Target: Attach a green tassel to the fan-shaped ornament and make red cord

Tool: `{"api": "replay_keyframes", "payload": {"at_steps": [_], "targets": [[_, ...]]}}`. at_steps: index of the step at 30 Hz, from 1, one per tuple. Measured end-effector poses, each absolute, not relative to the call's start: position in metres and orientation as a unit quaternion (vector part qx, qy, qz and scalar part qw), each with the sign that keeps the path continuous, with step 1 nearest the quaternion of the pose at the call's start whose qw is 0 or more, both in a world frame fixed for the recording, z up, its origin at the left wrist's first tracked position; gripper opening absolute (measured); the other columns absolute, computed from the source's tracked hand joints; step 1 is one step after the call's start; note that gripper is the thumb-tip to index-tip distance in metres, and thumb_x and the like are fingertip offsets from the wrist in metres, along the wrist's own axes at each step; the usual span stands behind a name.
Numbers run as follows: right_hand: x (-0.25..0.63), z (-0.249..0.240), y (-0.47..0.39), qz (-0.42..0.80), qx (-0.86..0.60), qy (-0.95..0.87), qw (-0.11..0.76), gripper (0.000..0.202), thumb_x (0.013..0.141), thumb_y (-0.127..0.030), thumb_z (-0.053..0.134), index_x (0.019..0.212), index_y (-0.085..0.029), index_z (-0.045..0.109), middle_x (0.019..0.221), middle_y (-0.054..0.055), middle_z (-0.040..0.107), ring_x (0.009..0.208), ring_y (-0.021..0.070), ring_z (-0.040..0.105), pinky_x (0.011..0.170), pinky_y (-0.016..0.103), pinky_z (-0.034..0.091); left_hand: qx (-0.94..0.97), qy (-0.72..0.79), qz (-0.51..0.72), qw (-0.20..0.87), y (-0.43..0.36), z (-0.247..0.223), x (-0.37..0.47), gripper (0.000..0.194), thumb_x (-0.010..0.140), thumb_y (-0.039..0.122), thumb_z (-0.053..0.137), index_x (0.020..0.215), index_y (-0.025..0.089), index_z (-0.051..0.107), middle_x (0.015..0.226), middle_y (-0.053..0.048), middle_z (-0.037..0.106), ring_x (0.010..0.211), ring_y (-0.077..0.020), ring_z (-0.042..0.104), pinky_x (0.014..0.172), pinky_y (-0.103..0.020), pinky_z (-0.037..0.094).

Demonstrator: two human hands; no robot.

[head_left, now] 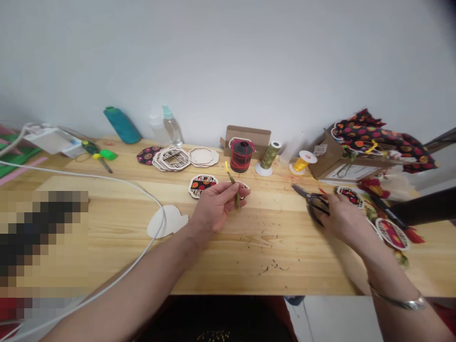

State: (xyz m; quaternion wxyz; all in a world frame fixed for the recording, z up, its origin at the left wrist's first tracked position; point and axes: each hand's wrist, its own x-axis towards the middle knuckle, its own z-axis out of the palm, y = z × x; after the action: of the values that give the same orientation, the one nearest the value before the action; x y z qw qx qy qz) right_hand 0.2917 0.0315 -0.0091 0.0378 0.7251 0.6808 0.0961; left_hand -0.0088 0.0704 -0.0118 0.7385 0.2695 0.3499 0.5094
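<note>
My left hand [219, 204] pinches a small olive-green tassel [237, 202] with a yellow loop at its top, held above the middle of the wooden table [228, 266]. Just behind that hand lies a patterned ornament [202, 185] with a pale lattice frame; another pale-framed piece is partly hidden by the fingers. On the right, my right hand [340, 213] has its fingers around the black handles of scissors [307, 195], whose blades point to the back left. Finished-looking patterned ornaments [392, 233] lie beside my right wrist.
Thread spools [242, 156] and a stack of lattice frames [171, 159] stand along the back. A cardboard box [333, 159] with patterned cloth is at the right. A white cable [117, 179] crosses the left side. Dark scraps [272, 267] lie near the front edge.
</note>
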Motion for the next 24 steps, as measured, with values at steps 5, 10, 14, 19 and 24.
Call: {"api": "replay_keyframes", "payload": {"at_steps": [5, 10, 14, 19, 24], "targets": [[0.286, 0.012, 0.018, 0.098, 0.692, 0.710, -0.092, 0.032, 0.077, -0.024, 0.053, 0.106, -0.010, 0.057, 0.099, 0.019, 0.060, 0.089, 0.0308, 0.060, 0.075, 0.039, 0.049, 0.268, 0.353, 0.497, 0.746, 0.070, -0.009, -0.008, 0.013, 0.071, 0.022, 0.072, 0.077, 0.011, 0.068, 0.077, -0.009, 0.071, 0.091, -0.0254, 0.066, 0.074, -0.041, 0.055], [0.253, 0.031, 0.009, -0.025, 0.576, 0.809, -0.117, 0.042, 0.072, -0.041, 0.063, 0.104, -0.015, 0.055, 0.099, 0.012, 0.060, 0.089, 0.0264, 0.059, 0.076, 0.037, 0.049, 0.279, 0.344, 0.491, 0.750, 0.069, -0.010, -0.008, 0.013, 0.070, 0.022, 0.073, 0.076, 0.011, 0.068, 0.074, -0.008, 0.070, 0.094, -0.0268, 0.065, 0.071, -0.040, 0.056], [0.224, 0.035, 0.010, -0.069, 0.543, 0.835, -0.050, 0.053, 0.070, -0.052, 0.064, 0.110, -0.016, 0.057, 0.100, 0.011, 0.061, 0.092, 0.0265, 0.060, 0.078, 0.037, 0.049, 0.285, 0.343, 0.481, 0.754, 0.068, -0.011, -0.007, 0.015, 0.070, 0.022, 0.073, 0.079, 0.011, 0.068, 0.077, -0.010, 0.071, 0.093, -0.0259, 0.065, 0.070, -0.038, 0.056], [0.206, 0.031, 0.019, -0.067, 0.516, 0.854, -0.009, 0.051, 0.070, -0.051, 0.067, 0.106, -0.015, 0.062, 0.095, 0.010, 0.065, 0.089, 0.0261, 0.062, 0.072, 0.034, 0.048, 0.287, 0.351, 0.473, 0.755, 0.067, -0.009, -0.006, 0.016, 0.069, 0.022, 0.074, 0.079, 0.010, 0.068, 0.076, -0.009, 0.071, 0.086, -0.0236, 0.067, 0.063, -0.032, 0.055], [0.198, 0.029, 0.026, -0.032, 0.498, 0.867, -0.003, 0.044, 0.071, -0.052, 0.065, 0.098, -0.017, 0.064, 0.088, 0.008, 0.067, 0.081, 0.0233, 0.063, 0.062, 0.029, 0.043, 0.294, 0.338, 0.471, 0.760, 0.067, -0.010, -0.006, 0.014, 0.070, 0.023, 0.074, 0.076, 0.012, 0.068, 0.073, -0.008, 0.071, 0.083, -0.0235, 0.068, 0.064, -0.034, 0.054]]}}
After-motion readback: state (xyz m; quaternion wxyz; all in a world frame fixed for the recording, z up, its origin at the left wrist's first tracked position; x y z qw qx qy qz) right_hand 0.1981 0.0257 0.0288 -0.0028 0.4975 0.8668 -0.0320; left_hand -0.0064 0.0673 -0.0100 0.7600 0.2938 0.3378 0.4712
